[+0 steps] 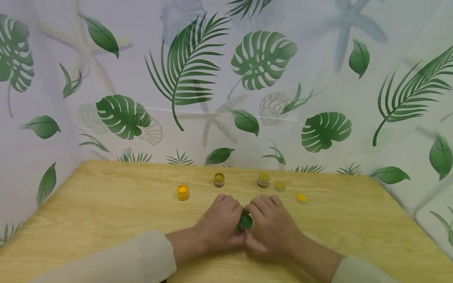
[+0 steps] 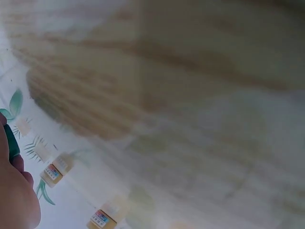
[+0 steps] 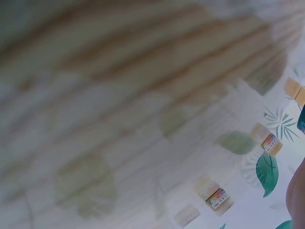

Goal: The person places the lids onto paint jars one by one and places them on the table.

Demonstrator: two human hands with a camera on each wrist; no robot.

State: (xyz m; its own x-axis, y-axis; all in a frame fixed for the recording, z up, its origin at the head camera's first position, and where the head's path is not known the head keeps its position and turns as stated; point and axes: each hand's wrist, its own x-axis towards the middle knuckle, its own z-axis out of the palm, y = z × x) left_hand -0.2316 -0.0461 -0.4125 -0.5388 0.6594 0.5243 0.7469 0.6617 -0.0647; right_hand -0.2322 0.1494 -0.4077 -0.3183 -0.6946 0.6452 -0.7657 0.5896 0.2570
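Both hands meet over a small green paint jar (image 1: 245, 222) near the front middle of the table. My left hand (image 1: 221, 224) grips it from the left, and my right hand (image 1: 270, 225) pinches it from the right. Curled fingers hide much of the jar; its dark green top shows between the thumbs and knuckles. At the left wrist view's edge, part of the green jar (image 2: 12, 142) shows beside the left hand (image 2: 18, 200). A sliver of the jar (image 3: 301, 121) also appears above the right hand (image 3: 297, 200) in the right wrist view.
Beyond the hands stand a yellow-orange jar (image 1: 183, 193) and two olive-yellow jars, one at centre (image 1: 219, 180) and another jar (image 1: 263, 180) further right. An olive lid (image 1: 279, 186) and a yellow lid (image 1: 301, 197) lie on the wood-grain table (image 1: 106, 200). A leaf-print cloth (image 1: 212, 141) rises behind.
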